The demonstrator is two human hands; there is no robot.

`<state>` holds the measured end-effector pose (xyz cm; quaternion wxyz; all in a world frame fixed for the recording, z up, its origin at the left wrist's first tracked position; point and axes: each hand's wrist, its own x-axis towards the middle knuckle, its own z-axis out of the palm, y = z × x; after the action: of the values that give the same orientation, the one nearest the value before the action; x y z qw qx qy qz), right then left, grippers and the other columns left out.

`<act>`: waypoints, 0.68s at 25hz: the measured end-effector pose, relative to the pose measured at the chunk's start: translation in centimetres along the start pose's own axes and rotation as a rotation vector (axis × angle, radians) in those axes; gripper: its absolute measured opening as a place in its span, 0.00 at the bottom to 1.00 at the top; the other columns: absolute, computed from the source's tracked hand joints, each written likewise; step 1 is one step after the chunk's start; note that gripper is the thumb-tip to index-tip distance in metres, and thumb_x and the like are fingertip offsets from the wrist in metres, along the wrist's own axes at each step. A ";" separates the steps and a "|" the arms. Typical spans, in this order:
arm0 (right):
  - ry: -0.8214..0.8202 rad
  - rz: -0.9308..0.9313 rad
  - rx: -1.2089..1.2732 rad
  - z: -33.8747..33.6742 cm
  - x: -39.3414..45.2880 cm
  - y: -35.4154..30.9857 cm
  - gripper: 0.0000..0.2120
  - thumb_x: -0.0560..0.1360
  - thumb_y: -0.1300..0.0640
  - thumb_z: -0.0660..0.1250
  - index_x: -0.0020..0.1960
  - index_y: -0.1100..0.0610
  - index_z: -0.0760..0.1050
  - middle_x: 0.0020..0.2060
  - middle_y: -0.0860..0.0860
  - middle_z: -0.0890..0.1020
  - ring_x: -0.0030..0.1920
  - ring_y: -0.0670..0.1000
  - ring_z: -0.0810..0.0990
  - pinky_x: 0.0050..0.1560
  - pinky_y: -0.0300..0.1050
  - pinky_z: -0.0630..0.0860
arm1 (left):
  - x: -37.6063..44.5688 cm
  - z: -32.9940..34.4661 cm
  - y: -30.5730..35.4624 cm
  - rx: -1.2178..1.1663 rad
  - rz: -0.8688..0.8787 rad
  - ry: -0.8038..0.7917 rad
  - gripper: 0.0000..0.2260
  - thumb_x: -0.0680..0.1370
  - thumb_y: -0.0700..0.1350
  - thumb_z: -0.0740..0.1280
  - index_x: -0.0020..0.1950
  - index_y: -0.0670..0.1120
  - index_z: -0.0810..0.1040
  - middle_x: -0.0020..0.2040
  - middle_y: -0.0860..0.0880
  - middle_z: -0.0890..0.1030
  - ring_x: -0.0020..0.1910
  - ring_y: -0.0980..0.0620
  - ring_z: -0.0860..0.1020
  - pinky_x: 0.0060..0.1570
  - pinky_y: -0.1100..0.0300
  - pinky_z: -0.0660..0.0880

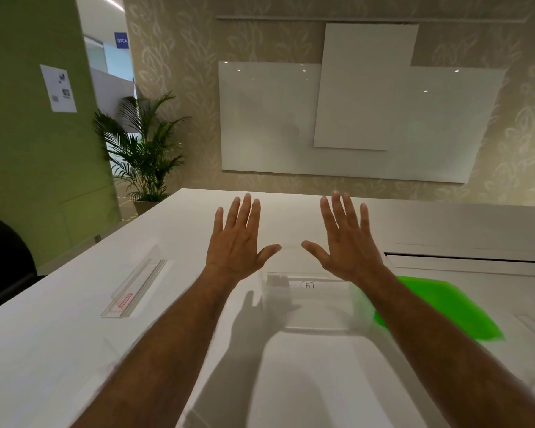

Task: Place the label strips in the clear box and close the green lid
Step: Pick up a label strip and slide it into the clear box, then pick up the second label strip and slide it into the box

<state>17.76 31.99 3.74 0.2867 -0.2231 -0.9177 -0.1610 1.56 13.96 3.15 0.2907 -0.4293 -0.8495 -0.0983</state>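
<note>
At the far left, a potted green palm plant [145,149] stands on the floor beyond the corner of the white surface [74,335]. On the left part of that surface lies a long clear plastic label strip [135,287] with a red-printed tag near its closer end; it rests alone, well apart from the other things.

The person's left hand [238,242] hovers palm down above the surface, its grip wide, fingers spread and holding nothing. Between and just below the two hands sits the clear rectangular plastic box [314,301], open at the top, with handwritten letters reading "AT" showing on its far wall; whether anything lies inside cannot be told. The right hand [346,242] is raised in the same way, grip wide and empty, its forearm crossing in front of the box's right edge.

To the right of the box, touching or just beside it, the flat bright green lid [439,307] lies on the surface. White wall boards [352,118] hang behind.
</note>
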 end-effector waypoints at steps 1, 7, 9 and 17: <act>0.000 0.002 0.007 0.0 -0.2 -0.3 0.45 0.75 0.28 0.42 0.80 0.56 0.39 0.79 0.58 0.43 0.79 0.59 0.40 0.76 0.66 0.43 | -0.4 0.0 -0.5 0.015 -0.017 -0.002 0.45 0.73 0.75 0.44 0.80 0.46 0.42 0.81 0.44 0.44 0.79 0.42 0.43 0.76 0.39 0.45; 0.004 -0.012 0.051 0.2 0.2 -2.9 0.45 0.74 0.27 0.40 0.80 0.56 0.39 0.80 0.57 0.43 0.79 0.58 0.40 0.76 0.66 0.43 | -2.8 -0.6 -3.9 0.060 -0.116 -0.003 0.46 0.73 0.75 0.45 0.80 0.45 0.41 0.81 0.43 0.43 0.79 0.42 0.42 0.75 0.38 0.45; 0.011 -0.040 0.069 0.4 0.8 -4.3 0.45 0.74 0.26 0.40 0.80 0.55 0.39 0.80 0.57 0.42 0.79 0.58 0.40 0.76 0.66 0.42 | -3.6 -0.8 -5.4 0.076 -0.150 -0.008 0.46 0.73 0.74 0.46 0.80 0.45 0.41 0.81 0.43 0.43 0.79 0.41 0.42 0.75 0.37 0.46; 0.022 -0.221 0.163 1.4 3.1 -13.1 0.44 0.74 0.27 0.43 0.80 0.54 0.43 0.80 0.56 0.44 0.79 0.58 0.41 0.75 0.67 0.44 | -7.7 -1.1 -12.7 0.144 -0.286 -0.024 0.46 0.75 0.73 0.49 0.80 0.42 0.41 0.81 0.42 0.44 0.80 0.42 0.43 0.75 0.38 0.46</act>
<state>8.27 22.42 2.29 0.2946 -0.0951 -0.9434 -0.1192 -4.39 0.52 0.64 0.2939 -0.2831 -0.9101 -0.0723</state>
